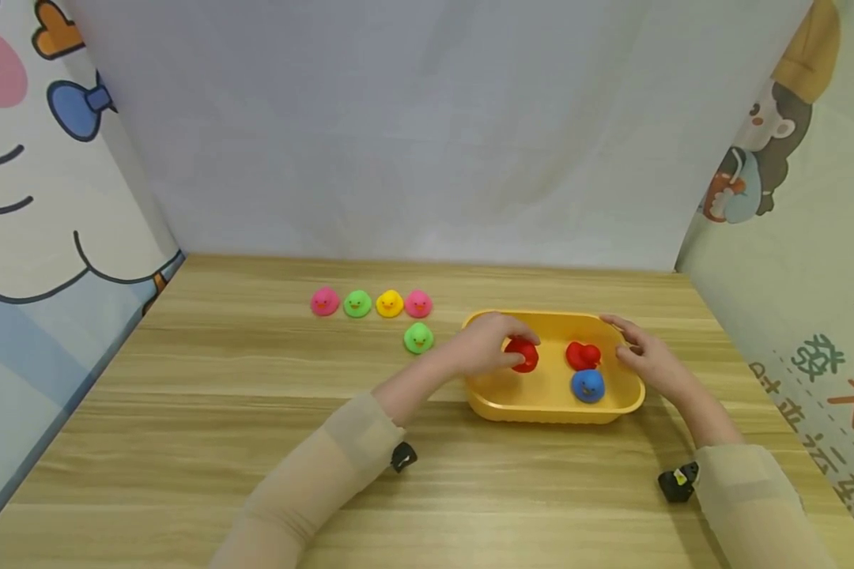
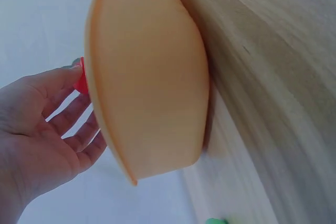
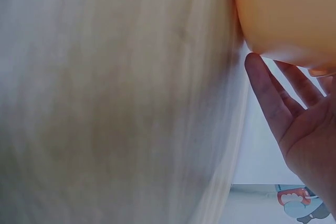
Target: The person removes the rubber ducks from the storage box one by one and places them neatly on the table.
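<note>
Over the left end of the yellow tub [image 1: 541,414], my left hand [image 1: 487,345] pinches a red rubber duck [image 1: 523,357] between thumb and fingers. In the left wrist view, part of that red duck [image 2: 81,81] shows past the tub's rim, the rest hidden behind the wall. My right hand [image 1: 651,365] is at the tub's right end, its fingers fairly straight along the rim. A fingertip meets the outer wall in the right wrist view. Inside the tub, another red duck [image 1: 582,356] lies just behind a blue duck [image 1: 588,386].
Left of the tub, a row holds a pink duck [image 1: 325,302], a green duck [image 1: 357,304], a yellow duck [image 1: 389,304] and a second pink duck [image 1: 418,304]. Another green duck [image 1: 418,338] sits in front of the row's right end. A pale curtain [image 1: 427,142] hangs behind the wooden table [image 1: 185,442].
</note>
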Action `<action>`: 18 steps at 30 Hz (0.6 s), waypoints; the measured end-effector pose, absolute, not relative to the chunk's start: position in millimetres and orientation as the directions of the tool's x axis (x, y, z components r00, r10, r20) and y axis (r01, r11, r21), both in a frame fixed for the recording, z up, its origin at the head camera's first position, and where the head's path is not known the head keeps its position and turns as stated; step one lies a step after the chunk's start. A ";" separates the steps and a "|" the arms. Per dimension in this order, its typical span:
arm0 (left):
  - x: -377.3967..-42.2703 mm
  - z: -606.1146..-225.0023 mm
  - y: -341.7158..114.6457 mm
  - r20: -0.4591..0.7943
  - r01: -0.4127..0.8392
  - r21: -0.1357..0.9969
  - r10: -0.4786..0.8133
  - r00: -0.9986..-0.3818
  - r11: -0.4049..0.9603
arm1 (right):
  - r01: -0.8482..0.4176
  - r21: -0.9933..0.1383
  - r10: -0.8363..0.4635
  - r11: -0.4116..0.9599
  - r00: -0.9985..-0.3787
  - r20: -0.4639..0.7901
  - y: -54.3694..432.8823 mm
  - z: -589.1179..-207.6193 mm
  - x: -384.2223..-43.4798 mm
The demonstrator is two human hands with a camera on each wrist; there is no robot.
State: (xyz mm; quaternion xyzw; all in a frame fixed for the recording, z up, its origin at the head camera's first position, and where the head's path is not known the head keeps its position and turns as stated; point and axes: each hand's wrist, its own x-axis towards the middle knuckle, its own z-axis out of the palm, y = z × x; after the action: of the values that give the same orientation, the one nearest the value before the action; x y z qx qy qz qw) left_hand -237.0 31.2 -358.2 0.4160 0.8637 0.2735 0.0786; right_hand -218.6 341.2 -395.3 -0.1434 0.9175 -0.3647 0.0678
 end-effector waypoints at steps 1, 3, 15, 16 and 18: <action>-235.7 -356.7 29.9 0.100 0.681 0.537 0.764 -0.638 0.498 | -0.212 -0.689 -0.311 0.693 -0.950 -0.021 341.3 -395.3 -218.4; -233.3 -353.1 27.1 0.114 0.690 0.537 0.769 -0.629 0.485 | -0.210 -0.687 -0.309 0.696 -0.951 -0.022 341.3 -395.0 -218.3; -218.0 -330.4 1.7 0.152 0.667 0.562 0.732 -0.664 0.488 | -0.210 -0.685 -0.303 0.698 -0.953 -0.016 340.6 -396.5 -217.8; -217.0 -328.9 0.0 0.157 0.669 0.559 0.730 -0.665 0.489 | -0.211 -0.684 -0.302 0.698 -0.953 -0.015 340.8 -396.4 -217.8; -214.9 -326.4 -3.3 0.169 0.672 0.557 0.726 -0.667 0.487 | -0.213 -0.686 -0.304 0.696 -0.953 -0.012 340.8 -396.0 -217.9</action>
State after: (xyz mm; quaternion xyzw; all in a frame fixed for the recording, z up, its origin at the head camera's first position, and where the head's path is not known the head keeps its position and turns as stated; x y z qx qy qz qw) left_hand -214.9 -3.3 -326.4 0.4058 0.8612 0.3027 0.0443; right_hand -217.9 340.8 -396.0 -0.1406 0.9187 -0.3637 0.0623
